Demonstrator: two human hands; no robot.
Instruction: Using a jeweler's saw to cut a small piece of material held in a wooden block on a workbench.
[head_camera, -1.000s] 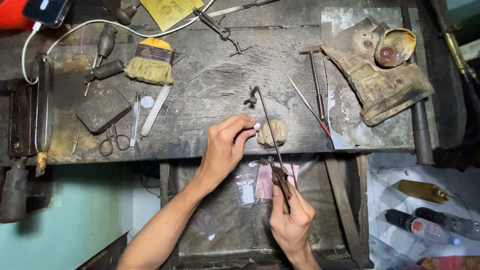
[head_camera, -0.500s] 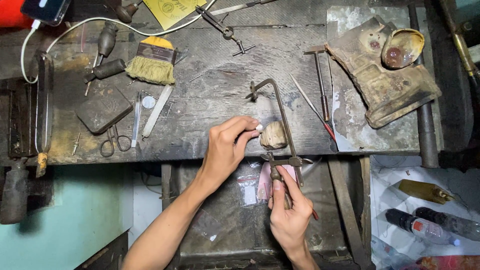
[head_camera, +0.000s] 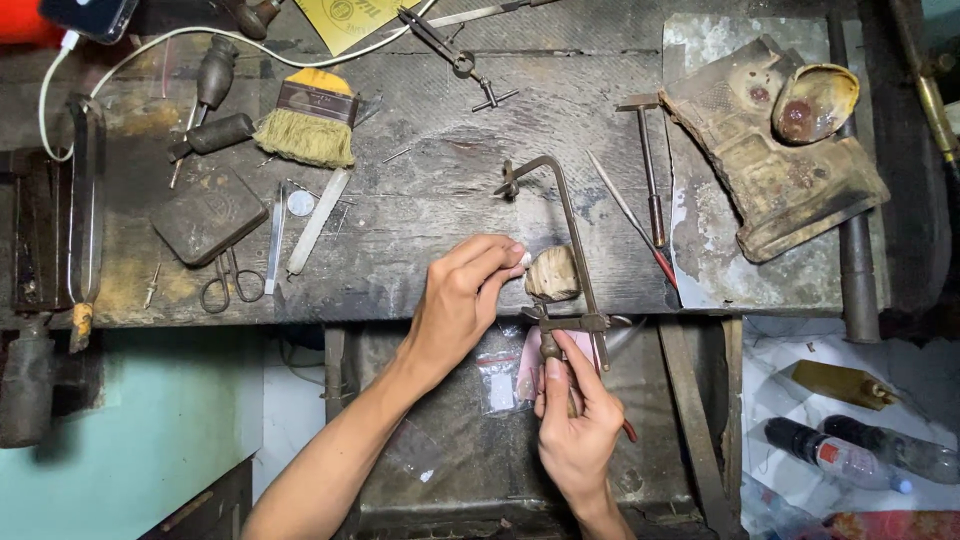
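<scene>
Scarred wooden workbench (head_camera: 420, 210), teal wall (head_camera: 130, 420)

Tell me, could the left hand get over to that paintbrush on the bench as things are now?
Probably yes. The paintbrush lies in the open up and to the left of the left hand, with only bare bench top between them. But its fingers are pressed at the small bench peg, so it would have to let go.

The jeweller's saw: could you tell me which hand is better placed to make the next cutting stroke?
Right, probably: the right hand already grips the saw by its handle, while the left hand pinches the work at the bench peg.
</scene>
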